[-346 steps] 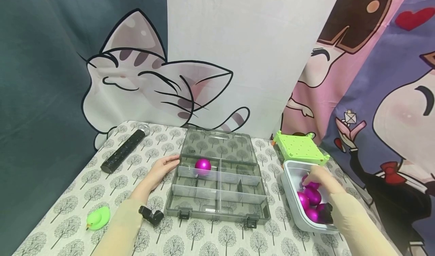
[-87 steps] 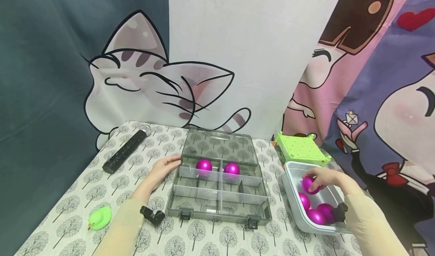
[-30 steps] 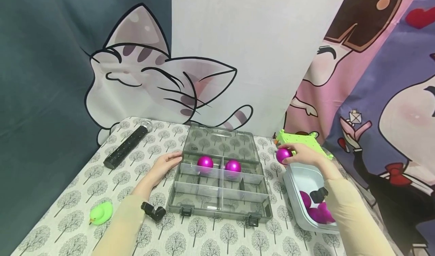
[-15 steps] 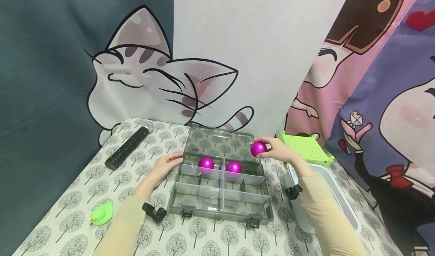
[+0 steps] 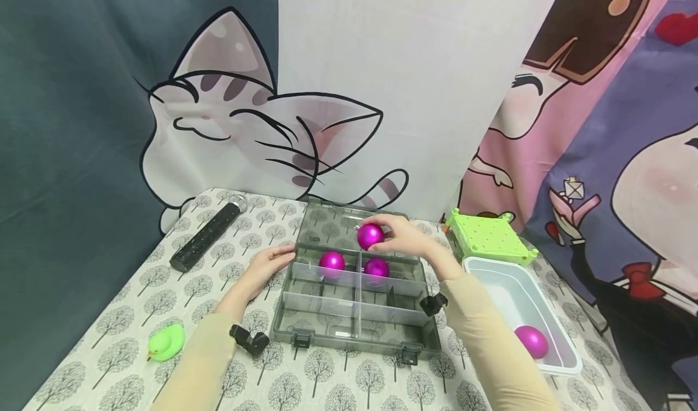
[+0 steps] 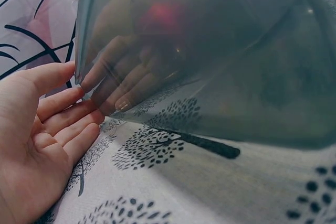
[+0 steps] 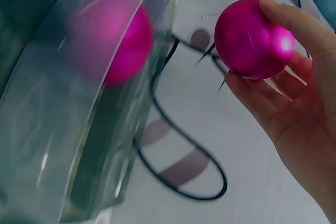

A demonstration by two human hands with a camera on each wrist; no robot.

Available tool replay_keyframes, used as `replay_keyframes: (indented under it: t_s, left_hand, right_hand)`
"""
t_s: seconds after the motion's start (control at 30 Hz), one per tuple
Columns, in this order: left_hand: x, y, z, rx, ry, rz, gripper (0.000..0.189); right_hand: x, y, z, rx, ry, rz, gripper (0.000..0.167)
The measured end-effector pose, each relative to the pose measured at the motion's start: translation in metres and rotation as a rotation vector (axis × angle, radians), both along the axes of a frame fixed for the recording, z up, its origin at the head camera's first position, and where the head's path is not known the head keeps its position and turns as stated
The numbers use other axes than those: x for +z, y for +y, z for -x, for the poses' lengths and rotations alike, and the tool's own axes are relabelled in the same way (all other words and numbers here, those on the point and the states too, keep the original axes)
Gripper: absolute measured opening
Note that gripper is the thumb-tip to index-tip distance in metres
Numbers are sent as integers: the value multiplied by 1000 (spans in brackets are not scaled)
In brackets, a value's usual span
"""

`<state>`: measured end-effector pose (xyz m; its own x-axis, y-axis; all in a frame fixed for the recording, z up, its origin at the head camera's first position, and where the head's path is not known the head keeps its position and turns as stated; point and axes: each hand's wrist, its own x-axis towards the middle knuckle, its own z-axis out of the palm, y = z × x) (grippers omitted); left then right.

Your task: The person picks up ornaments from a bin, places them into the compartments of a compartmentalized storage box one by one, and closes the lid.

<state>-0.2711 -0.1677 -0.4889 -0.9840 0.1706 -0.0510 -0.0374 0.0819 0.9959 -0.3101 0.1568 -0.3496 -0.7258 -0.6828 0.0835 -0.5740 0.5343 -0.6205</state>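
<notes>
My right hand (image 5: 402, 239) pinches a shiny magenta Christmas bauble (image 5: 371, 236) above the back of a smoky, see-through compartment box (image 5: 357, 341). In the right wrist view, thumb and fingers hold this bauble (image 7: 252, 39) from the side. Two more baubles sit in the box's back row, one in the left compartment (image 5: 331, 263) and one in the right (image 5: 376, 269). My left hand (image 5: 264, 271) lies by the box's back left corner, fingers extended. Seen from the left wrist, the fingertips of this hand (image 6: 47, 124) meet the box's edge.
A pale plastic tub (image 5: 493, 271) at the right shows one bauble (image 5: 531, 342); my right sleeve hides part of it. Behind it stands a green dotted stand (image 5: 491, 236). A black microphone (image 5: 207, 235) and a green rubber duck (image 5: 166, 342) lie at the left.
The right hand has lifted a bauble from the tub and carried it left over the box. A second bauble has entered the back right compartment since the oldest frame. The left hand stays put.
</notes>
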Motion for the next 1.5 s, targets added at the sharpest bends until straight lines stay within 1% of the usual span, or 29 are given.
replay_keyframes:
  t_s: [0.1, 0.37, 0.47, 0.57, 0.63, 0.73, 0.87, 1.03, 1.33, 1.5]
  left_hand:
    - [-1, 0, 0, 1, 0, 6, 55]
    - [-1, 2, 1, 1, -4, 5, 55]
    - [-1, 2, 2, 4, -6, -1, 55]
    - [-2, 2, 3, -6, 2, 1, 57]
    - [-2, 2, 4, -12, 6, 1, 58]
    - [-4, 2, 4, -16, 12, 3, 57]
    - [-4, 0, 1, -10, 6, 1, 56]
    - [-4, 1, 0, 6, 3, 2, 55]
    - [-2, 1, -2, 15, 1, 4, 55]
    - [-1, 0, -2, 18, 8, 6, 53]
  right_hand:
    - [1, -18, -3, 22, -15, 21, 60]
    - [3, -58, -12, 130, -8, 27, 59]
    - [3, -70, -15, 159, -7, 10, 59]
    - [0, -79, -19, 190, -21, -10, 60]
    - [-2, -83, -21, 207, -30, -23, 60]
    - [-5, -89, -25, 229, -19, -51, 59]
    - [-9, -95, -28, 273, 36, -108, 59]
    - [-17, -102, -28, 328, 75, -165, 59]
    - [-27, -110, -31, 363, 66, -232, 60]
    - [-28, -114, -32, 377, 49, -255, 59]
